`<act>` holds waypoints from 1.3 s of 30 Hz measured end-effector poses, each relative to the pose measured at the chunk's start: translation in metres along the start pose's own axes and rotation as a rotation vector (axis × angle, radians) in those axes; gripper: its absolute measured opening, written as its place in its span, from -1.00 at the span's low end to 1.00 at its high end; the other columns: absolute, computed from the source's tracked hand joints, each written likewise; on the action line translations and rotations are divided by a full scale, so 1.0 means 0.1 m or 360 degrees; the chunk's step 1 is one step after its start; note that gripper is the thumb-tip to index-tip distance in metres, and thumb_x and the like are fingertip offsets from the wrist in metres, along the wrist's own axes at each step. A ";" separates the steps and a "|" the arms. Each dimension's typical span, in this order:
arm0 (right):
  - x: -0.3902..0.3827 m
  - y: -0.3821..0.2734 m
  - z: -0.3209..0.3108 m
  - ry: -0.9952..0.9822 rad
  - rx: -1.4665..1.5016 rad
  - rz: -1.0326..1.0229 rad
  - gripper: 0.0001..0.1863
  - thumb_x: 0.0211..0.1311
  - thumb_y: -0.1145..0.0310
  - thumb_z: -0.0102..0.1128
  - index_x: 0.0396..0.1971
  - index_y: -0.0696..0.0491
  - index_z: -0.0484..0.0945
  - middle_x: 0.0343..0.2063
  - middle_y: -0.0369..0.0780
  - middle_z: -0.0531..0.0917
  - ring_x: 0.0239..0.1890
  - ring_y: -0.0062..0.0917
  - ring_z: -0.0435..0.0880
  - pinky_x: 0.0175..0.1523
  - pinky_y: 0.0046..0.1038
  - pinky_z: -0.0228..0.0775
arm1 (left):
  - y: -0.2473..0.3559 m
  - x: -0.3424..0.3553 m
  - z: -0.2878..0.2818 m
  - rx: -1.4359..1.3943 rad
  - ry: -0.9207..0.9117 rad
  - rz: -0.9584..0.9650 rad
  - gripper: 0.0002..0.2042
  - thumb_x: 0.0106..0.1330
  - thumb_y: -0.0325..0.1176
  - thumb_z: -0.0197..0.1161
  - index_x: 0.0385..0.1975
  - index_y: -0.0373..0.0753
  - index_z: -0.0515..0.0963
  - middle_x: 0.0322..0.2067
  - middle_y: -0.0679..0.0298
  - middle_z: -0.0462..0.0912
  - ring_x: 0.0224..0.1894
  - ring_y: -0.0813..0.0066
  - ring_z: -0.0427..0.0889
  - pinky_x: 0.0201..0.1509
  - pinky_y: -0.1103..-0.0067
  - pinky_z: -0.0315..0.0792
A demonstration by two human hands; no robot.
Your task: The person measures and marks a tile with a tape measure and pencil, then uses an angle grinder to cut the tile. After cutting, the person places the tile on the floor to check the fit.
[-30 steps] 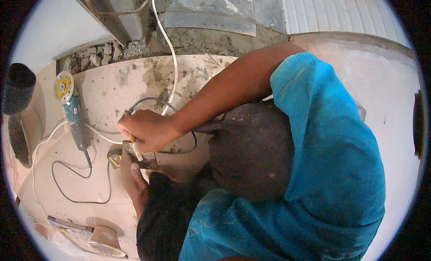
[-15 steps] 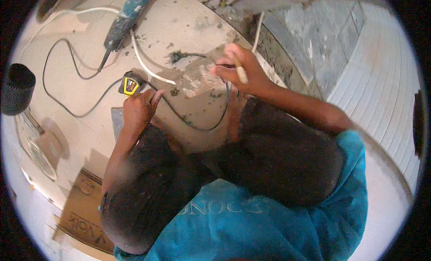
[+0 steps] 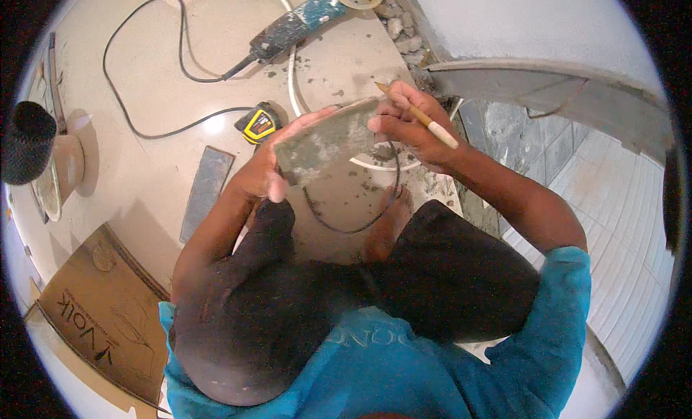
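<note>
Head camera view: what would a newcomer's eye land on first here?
Probably the dull grey-green slab in the middle, with the left hand gripping its left end and the right hand at its right end, holding a pencil-like stick. Next might come the blue-and-black grinder lying near the top, and the yellow-and-black tape measure just beyond the left hand.

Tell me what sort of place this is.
Probably a building or renovation site: a spattered angle grinder lies on the pale floor, broken rubble lines its edge, and a tape measure sits nearby.
</note>
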State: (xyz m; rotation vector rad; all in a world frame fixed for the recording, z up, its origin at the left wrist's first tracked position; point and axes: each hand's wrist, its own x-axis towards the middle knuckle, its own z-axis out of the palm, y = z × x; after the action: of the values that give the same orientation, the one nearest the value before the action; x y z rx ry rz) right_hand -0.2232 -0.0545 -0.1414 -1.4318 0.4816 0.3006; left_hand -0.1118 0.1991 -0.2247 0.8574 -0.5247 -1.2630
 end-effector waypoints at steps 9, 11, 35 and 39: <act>0.23 -0.03 0.65 0.0282 -0.0331 -0.0191 -0.56 0.18 0.18 0.46 -0.38 0.07 0.31 -0.45 -0.26 0.51 -0.34 -0.60 0.61 -0.32 -0.46 0.48 | 0.20 -0.46 0.03 -0.0516 0.0414 -0.0220 -0.19 0.19 -0.10 0.31 0.40 -0.32 0.14 0.28 0.13 0.35 0.31 0.31 0.37 0.42 0.37 0.21; 0.25 -0.01 0.69 0.0297 -0.0404 -0.0186 -0.56 0.18 0.19 0.45 -0.39 0.06 0.30 -0.47 -0.26 0.51 -0.33 -0.58 0.62 -0.29 -0.47 0.49 | 0.23 -0.54 0.03 -0.0250 0.0391 -0.0357 -0.26 0.24 -0.16 0.25 0.38 -0.33 0.16 0.25 0.12 0.40 0.23 0.33 0.44 0.28 0.43 0.32; 0.63 0.53 1.37 0.0676 -0.0638 -0.0716 -0.72 0.34 0.21 0.20 -0.17 0.05 0.36 -0.31 -0.12 0.65 -0.28 -0.08 0.65 -0.21 -0.12 0.44 | -0.67 -0.33 0.10 0.0514 -0.0010 0.0197 -0.31 0.48 0.26 -0.15 0.23 -0.32 0.32 -0.15 0.23 0.52 -0.05 0.37 0.46 0.10 0.43 0.38; 0.73 0.67 0.88 0.0666 -0.1492 -0.0604 -0.80 0.47 0.25 0.05 -0.19 0.08 0.35 -0.18 -0.09 0.68 -0.14 -0.35 0.62 0.00 -0.29 0.40 | -0.44 -0.59 0.08 0.0073 -0.0154 -0.0126 -0.22 0.41 0.29 -0.04 0.37 -0.27 0.13 0.01 0.17 0.45 0.05 0.36 0.43 0.16 0.45 0.33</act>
State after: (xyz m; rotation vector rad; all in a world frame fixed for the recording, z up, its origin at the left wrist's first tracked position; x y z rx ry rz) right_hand -0.1794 0.0343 -0.2295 -2.4855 0.4008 -0.1198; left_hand -0.1587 0.2511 -0.2483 0.8658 -0.6039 -1.3747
